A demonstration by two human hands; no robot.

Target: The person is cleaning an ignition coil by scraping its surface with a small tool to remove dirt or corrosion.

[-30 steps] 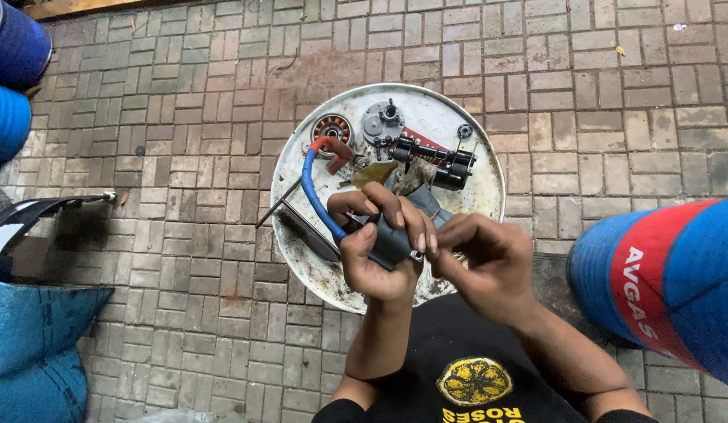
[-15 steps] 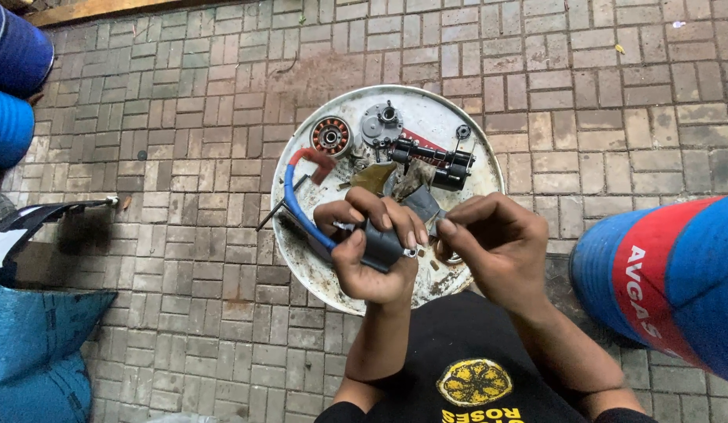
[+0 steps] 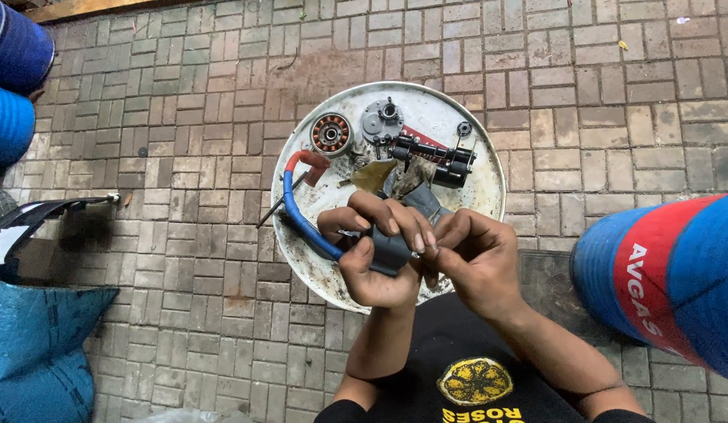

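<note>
Both hands meet over one round white tray [image 3: 489,188] on the brick floor. The left hand [image 3: 375,258] has its grip closed around a dark grey part [image 3: 391,251] trailing one blue cable [image 3: 301,219]; the right hand [image 3: 473,262] pinches its edge. Right, one blue drum [image 3: 661,274] with a red band.

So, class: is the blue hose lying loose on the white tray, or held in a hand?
Held. The left hand grips a dark part joined to the blue hose, which arcs over the white tray.
</note>
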